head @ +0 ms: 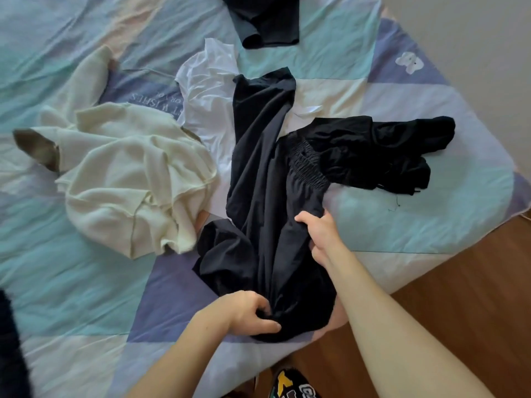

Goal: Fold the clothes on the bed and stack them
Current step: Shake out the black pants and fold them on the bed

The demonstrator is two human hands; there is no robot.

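Although you had both hands on a garment, no folded item and no stack was visible anywhere on the bed (86,254), so I judged the task to be at its very start.

Far left of the frame: a dark shape cut the lower-left edge; I could not tell what it was.

Left of centre: the cream garment (126,179) lay crumpled and unfolded, with one sleeve reaching toward the upper left.

Centre, upper half: the white garment (207,90) lay rumpled, partly under the cream one on its left and under the black one on its right.

Top centre: a dark garment (267,21) lay apart from the rest, cut off by the frame edge, and unfolded.

Centre to lower centre: the long black garment (258,168) ran from mid-frame down to the near bed edge, creased and bunched. Your left hand (247,313) gripped its near end, with fingers curled into the cloth. Your right hand (321,231) clutched its right edge, fingers tucked into the fabric.

Right of centre: a heap of black cloth with a gathered band (373,150) lay unfolded; whether it was part of the long garment or separate I could not tell.

Every piece seen remained to be folded and stacked.

Containers: no basket, box or drawer was in view.
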